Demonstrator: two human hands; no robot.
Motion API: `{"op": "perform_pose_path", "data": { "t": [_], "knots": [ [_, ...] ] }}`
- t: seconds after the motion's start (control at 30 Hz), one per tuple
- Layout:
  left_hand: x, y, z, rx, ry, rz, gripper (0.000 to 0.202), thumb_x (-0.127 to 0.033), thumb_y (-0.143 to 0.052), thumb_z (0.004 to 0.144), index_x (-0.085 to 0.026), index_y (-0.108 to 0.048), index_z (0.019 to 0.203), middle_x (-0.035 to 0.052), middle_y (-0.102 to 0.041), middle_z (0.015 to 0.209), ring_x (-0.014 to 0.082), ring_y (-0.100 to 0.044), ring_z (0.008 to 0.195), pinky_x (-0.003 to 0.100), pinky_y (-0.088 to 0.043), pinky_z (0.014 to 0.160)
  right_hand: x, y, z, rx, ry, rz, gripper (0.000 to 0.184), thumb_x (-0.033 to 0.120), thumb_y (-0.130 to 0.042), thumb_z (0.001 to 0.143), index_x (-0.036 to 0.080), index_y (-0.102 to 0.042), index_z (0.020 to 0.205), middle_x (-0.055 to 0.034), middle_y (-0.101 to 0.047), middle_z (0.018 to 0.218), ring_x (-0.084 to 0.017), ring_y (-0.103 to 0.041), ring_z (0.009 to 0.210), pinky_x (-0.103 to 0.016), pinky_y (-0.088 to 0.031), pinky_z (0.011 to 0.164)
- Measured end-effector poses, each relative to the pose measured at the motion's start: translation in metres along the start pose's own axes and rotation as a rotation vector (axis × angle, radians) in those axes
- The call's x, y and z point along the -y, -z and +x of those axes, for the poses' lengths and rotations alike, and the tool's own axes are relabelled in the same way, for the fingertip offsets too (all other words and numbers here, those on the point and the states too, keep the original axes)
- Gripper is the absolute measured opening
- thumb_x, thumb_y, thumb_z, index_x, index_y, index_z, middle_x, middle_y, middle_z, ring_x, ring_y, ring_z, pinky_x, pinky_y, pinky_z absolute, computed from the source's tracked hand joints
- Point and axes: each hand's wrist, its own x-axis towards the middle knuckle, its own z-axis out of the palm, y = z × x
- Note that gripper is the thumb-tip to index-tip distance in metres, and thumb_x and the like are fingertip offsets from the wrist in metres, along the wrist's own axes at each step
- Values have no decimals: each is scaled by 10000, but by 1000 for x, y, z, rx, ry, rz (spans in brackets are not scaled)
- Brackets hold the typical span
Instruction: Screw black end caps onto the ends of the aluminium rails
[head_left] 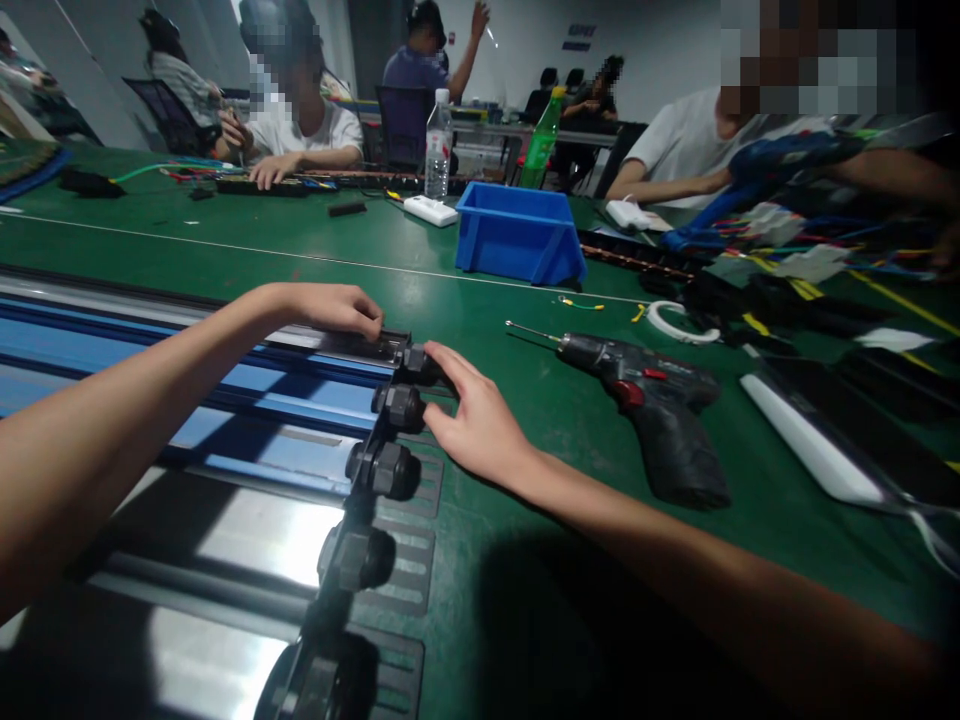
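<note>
Several long blue-and-silver metal profiles [292, 452] lie side by side on the left. Along their right ends runs a row of black cable glands [390, 470], with slotted black flanges beneath. My left hand [337, 308] rests at the far corner of the profiles, its fingers curled down by a dark, shiny edge strip [386, 347]. What those fingers pinch, if anything, is hidden. My right hand [480, 415] is beside the two farthest glands, thumb and fingers apart, fingertips at the farthest gland [417, 360].
A black cordless drill [652, 400] with a long bit lies on the green table [480, 560], right of my right hand. Beyond are a blue bin [517, 235], a water bottle [438, 150] and a green bottle [541, 140]. Loose wires and people working surround the far side.
</note>
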Motion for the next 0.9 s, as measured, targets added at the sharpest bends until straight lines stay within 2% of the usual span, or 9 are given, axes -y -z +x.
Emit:
{"op": "perform_pose_path", "data": {
  "t": [0.2, 0.33, 0.5, 0.6, 0.67, 0.77, 0.83, 0.9],
  "knots": [
    [9, 1, 2, 16, -9, -30, 275, -444, -576, 764, -175, -621, 728, 13, -580, 719, 181, -518, 716, 251, -389, 672, -3, 0, -1, 23, 14, 9, 677, 57, -558, 767, 61, -509, 1443, -182, -508, 1525, -245, -468, 1439, -427, -362, 1241],
    [6, 2, 1, 18, 2, -45, 277, -447, -592, 755, -173, -619, 732, 13, -579, 718, 182, -513, 711, 251, -386, 663, -4, 2, -2, 56, 30, 11, 694, 61, -558, 775, 43, -476, 1464, -200, -471, 1551, -253, -434, 1464, -435, -345, 1250],
    [4, 3, -1, 31, 47, -78, 305, -476, -612, 738, -173, -637, 761, 15, -615, 729, 184, -541, 709, 243, -397, 650, -7, 1, -4, 97, 50, 10, 729, 58, -546, 783, 88, -429, 1502, -183, -422, 1590, -252, -377, 1499, -468, -321, 1260],
    [9, 5, -4, 48, 34, -155, 348, -478, -614, 742, -165, -693, 872, 35, -686, 858, 199, -598, 801, 239, -434, 714, -10, 0, -4, 98, 53, 10, 729, 45, -535, 784, 53, -418, 1503, -207, -405, 1594, -268, -363, 1506, -467, -311, 1266],
    [14, 5, -6, 7, 34, -239, 401, -479, -596, 753, -163, -715, 969, 58, -718, 986, 217, -627, 892, 248, -457, 772, -9, 1, -4, 78, 47, 14, 709, 37, -524, 793, 51, -424, 1495, -213, -409, 1588, -273, -364, 1504, -477, -309, 1267],
    [20, 4, -7, -139, 87, -273, 440, -506, -570, 758, -156, -726, 976, 68, -726, 998, 221, -631, 896, 255, -459, 761, 9, 9, -7, -9, 72, 27, 594, 64, -509, 874, 126, -468, 1463, -166, -450, 1566, -248, -390, 1486, -491, -325, 1257],
    [21, 1, -4, -179, 106, -207, 464, -535, -563, 755, -147, -737, 941, 57, -720, 926, 210, -616, 834, 257, -445, 730, 36, 16, -16, -54, 159, 53, 460, 137, -507, 958, 163, -509, 1418, -130, -522, 1507, -220, -454, 1435, -464, -360, 1238],
    [20, -4, 1, -182, 109, -115, 477, -548, -543, 763, -139, -741, 905, 45, -701, 862, 194, -590, 775, 257, -430, 711, 72, 20, -31, -11, 315, 98, 389, 248, -527, 1006, 177, -528, 1389, -98, -614, 1413, -188, -531, 1354, -417, -379, 1227]
  ]
}}
